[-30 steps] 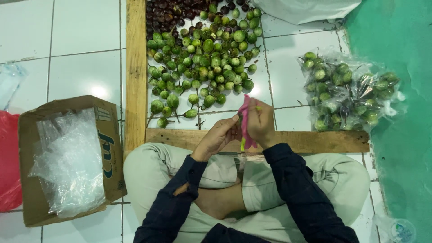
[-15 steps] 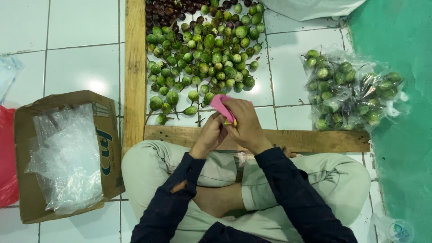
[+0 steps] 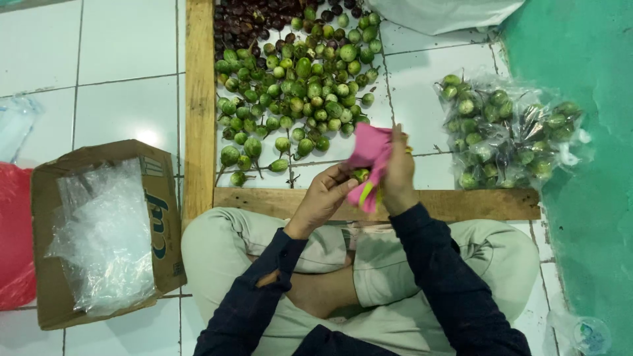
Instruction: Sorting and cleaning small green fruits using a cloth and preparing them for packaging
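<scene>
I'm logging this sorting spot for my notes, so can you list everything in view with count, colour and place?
Small round green eggplants: too many to count, green, heaped on the floor inside the wooden frame.
Small dark fruits: many, dark brown, top of the heap.
Wooden plank frame: one, light brown, left of and below the heap.
Clear plastic bags of green eggplants: a pile, count unclear, right of the frame.
Brown cardboard box: one, left, holding clear plastic bags.
Red plastic sheet: one, far left edge.
Green mat: one, right.
Pink cloth: one, held by both hands.
Left hand: on the cloth, a green eggplant at its fingertips.
Right hand: gripping the cloth.
</scene>
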